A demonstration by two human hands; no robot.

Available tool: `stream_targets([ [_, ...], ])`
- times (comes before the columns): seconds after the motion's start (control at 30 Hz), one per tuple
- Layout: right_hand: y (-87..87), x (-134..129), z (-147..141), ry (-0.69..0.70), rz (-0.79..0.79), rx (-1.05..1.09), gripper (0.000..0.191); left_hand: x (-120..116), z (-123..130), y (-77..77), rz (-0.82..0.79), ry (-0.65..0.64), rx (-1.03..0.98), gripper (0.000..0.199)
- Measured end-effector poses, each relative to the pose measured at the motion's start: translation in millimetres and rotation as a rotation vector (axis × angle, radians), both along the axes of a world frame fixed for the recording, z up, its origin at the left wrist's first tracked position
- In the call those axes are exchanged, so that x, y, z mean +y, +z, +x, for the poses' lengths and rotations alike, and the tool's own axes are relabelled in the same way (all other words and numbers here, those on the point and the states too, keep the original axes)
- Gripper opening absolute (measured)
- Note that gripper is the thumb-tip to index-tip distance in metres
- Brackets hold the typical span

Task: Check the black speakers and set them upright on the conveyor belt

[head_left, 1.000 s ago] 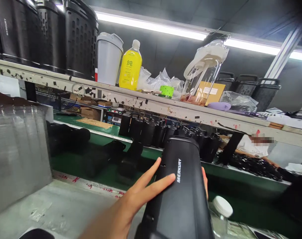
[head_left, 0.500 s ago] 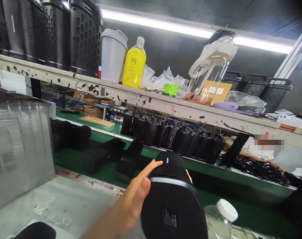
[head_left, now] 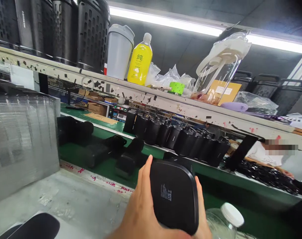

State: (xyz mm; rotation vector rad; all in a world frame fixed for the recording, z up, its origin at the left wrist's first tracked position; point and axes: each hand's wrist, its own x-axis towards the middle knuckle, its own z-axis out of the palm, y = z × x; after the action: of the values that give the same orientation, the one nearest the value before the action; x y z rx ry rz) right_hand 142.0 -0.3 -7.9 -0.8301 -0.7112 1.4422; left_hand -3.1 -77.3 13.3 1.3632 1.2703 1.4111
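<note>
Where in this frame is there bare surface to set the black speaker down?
Bare grey worktop lies between the clear plastic stack and the left hand holding the black speaker. The green belt ahead carries dark units; the row of black speakers behind and the upper shelf are crowded.

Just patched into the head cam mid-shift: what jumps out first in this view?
Bottom centre, the left hand and right hand grip a black speaker, its flat end facing the camera. On the shelf above stands a bright yellow bottle beside a white cup. A row of black speakers lines the green belt behind.
</note>
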Motion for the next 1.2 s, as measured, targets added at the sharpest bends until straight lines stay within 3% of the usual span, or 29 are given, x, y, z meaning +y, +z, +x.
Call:
stream_targets([
  [0.07,4.2,0,-2,-0.009,-0.111,0.076,0.052,7,-5,-1.0,0.014,-0.041,-0.044,0.16],
  [0.23,28.5,-18,-5,-0.034,-0.287,0.266,0.045,21,-22,-6.5,0.127,-0.219,-0.266,0.111],
  [0.4,45.4,-20,-9,-0.192,-0.367,0.425,0.043,25,-24,-11.3,0.207,-0.294,-0.228,0.087],
  [0.57,46.3,-16,-2,-0.226,-0.338,0.458,0.04,21,-16,-15.9,0.24,-0.205,-0.105,0.087],
  [0.73,41.4,-14,6,-0.169,-0.318,0.466,0.037,17,-19,-16.2,0.14,-0.267,0.033,0.139],
  [0.8,39.8,-14,7,-0.151,-0.298,0.462,0.033,18,-25,-12.7,0.074,-0.263,0.113,0.142],
  [0.87,39.5,-12,7,-0.154,-0.286,0.45,0.033,21,-32,-7.6,0.121,-0.216,0.145,0.13],
  [0.97,40.6,-9,11,-0.128,-0.305,0.392,0.039,29,-43,0.5,0.34,-0.168,0.067,0.083],
  [1.0,40.8,-7,12,-0.11,-0.303,0.359,0.041,32,-45,2.7,0.375,-0.173,0.026,0.076],
  [1.07,40.6,-7,14,-0.069,-0.278,0.279,0.047,38,-48,4.9,0.336,-0.2,-0.057,0.078],
  [1.2,38.7,-17,7,-0.009,-0.126,0.085,0.084,48,-43,0.3,0.189,-0.267,-0.161,0.093],
])
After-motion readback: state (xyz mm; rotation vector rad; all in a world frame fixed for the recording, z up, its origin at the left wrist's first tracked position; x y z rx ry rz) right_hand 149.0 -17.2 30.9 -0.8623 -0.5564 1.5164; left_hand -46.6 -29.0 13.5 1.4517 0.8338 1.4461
